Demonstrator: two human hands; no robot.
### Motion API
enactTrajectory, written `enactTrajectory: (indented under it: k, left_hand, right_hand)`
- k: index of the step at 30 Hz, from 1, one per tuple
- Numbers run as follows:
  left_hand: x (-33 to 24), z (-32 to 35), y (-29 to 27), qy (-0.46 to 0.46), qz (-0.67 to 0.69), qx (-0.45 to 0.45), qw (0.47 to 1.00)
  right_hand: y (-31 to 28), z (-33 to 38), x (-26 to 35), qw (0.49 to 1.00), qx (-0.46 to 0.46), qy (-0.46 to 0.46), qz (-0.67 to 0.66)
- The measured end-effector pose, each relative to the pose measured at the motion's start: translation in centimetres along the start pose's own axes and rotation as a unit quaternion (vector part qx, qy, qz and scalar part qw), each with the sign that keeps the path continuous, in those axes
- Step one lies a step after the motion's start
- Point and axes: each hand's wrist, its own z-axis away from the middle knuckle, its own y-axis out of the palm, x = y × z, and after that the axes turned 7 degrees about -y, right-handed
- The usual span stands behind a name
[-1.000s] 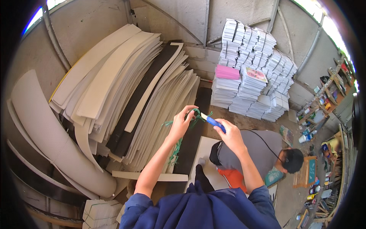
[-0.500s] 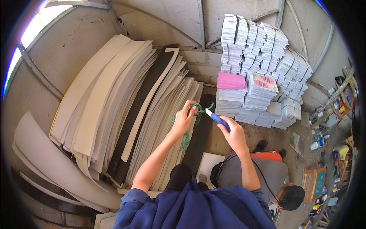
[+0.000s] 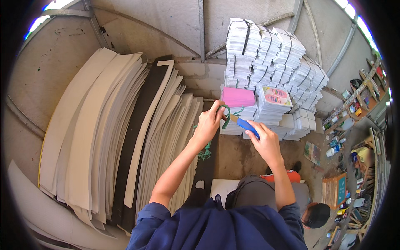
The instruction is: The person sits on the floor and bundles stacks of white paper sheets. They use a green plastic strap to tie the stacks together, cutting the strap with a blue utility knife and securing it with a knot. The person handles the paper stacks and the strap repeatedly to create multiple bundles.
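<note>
Lower ends of the leaning foam sheets (image 3: pixel 125 137) cut off behind the blue sleeves. Green cord (image 3: pixel 227 118) partly hidden inside the left hand (image 3: pixel 207 125), fingers curled and pinched around its loop, one frayed end dangling below the wrist. Blade of the blue-handled cutter (image 3: pixel 246 126) hard to make out, perhaps touching the cord. Right hand (image 3: pixel 266 143) closed tight around the handle, fingers wrapped underneath and out of sight. Pink block (image 3: pixel 237 97) just above, resting on bundled white stacks (image 3: pixel 271 62). Another person (image 3: pixel 291 200) crouched below, mostly covered.
</note>
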Motion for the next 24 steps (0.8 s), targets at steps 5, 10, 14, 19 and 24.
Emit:
enactTrajectory:
  k: [5,10,14,19,24]
  left_hand:
    - [2.6,-2.5,-1.6,0.029,0.002,-0.01,1.0]
    - [2.9,-4.7,-2.2,0.044,0.005,-0.022,0.999]
    - [2.6,-5.2,-0.7,0.021,0.062,-0.067,0.996]
    - [3.1,-5.5,1.0,0.018,0.094,-0.111,0.989]
    - [4.4,-7.6,1.4,-0.013,0.106,-0.13,0.986]
  right_hand:
    - [3.1,-3.7,0.0,0.997,0.048,-0.018,0.05]
    - [4.1,-6.7,0.8,0.989,0.036,-0.019,0.144]
    - [5.8,-7.7,1.1,0.976,0.001,-0.008,0.216]
    - [7.5,-9.2,0.3,0.971,-0.032,0.009,0.237]
    - [8.6,-10.0,-1.1,0.972,-0.044,0.026,0.231]
